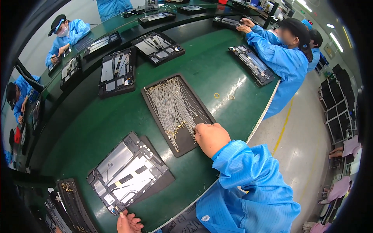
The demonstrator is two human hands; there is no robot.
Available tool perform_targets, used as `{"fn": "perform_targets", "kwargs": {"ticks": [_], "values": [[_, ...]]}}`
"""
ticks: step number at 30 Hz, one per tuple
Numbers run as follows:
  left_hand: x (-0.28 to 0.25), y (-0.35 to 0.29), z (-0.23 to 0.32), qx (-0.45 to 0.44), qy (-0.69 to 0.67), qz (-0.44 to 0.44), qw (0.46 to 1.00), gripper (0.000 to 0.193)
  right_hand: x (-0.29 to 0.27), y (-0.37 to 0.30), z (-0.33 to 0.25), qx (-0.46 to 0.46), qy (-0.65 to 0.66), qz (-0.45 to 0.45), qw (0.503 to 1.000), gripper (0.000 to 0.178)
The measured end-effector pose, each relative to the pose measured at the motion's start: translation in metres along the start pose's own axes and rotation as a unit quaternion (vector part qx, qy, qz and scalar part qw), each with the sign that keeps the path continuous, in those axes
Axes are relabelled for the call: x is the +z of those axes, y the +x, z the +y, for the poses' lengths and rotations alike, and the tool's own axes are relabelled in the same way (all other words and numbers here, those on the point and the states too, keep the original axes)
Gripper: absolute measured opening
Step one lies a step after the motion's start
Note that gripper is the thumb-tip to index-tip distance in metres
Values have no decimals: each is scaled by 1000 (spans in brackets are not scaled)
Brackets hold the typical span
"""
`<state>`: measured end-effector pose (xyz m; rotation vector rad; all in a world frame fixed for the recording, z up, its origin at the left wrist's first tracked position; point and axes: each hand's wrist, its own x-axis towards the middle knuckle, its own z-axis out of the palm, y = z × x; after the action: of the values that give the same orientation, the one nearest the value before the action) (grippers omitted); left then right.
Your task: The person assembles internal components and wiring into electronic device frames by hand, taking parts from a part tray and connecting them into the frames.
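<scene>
A dark tray (193,149) holds a heap of thin grey cables (171,105) with small gold-coloured ends. My right hand (211,138) is closed over the tray's right side, its fingertips down at the cable ends; the hand partly hides what it grips. Nearer to me, an opened tablet housing (132,173) with silver plates and a black frame lies tilted on a dark tray. At its near corner, my left hand (129,223) has thumb and forefinger together on the edge, the other fingers curled loosely.
Two yellow rubber bands (217,95) lie right of the cable tray on the green table (202,66). More opened housings (117,72) on trays line the dark belt (91,79). A co-worker in blue (278,48) sits far right. Stacked trays (74,206) stand lower left.
</scene>
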<state>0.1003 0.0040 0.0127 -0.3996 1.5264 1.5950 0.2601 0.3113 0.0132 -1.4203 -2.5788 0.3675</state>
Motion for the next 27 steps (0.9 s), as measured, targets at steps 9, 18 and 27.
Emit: {"fn": "perform_targets", "kwargs": {"ticks": [9,18,27], "values": [[20,-16,2,65,163,35,984,26,-28,-15,-1,33,169,186,967,19],[36,-22,-4,192,460,-113,860,31,-35,-18,20,78,168,187,965,14],[75,-36,8,359,551,-110,745,27,-62,-38,-4,-7,345,241,907,11]]}}
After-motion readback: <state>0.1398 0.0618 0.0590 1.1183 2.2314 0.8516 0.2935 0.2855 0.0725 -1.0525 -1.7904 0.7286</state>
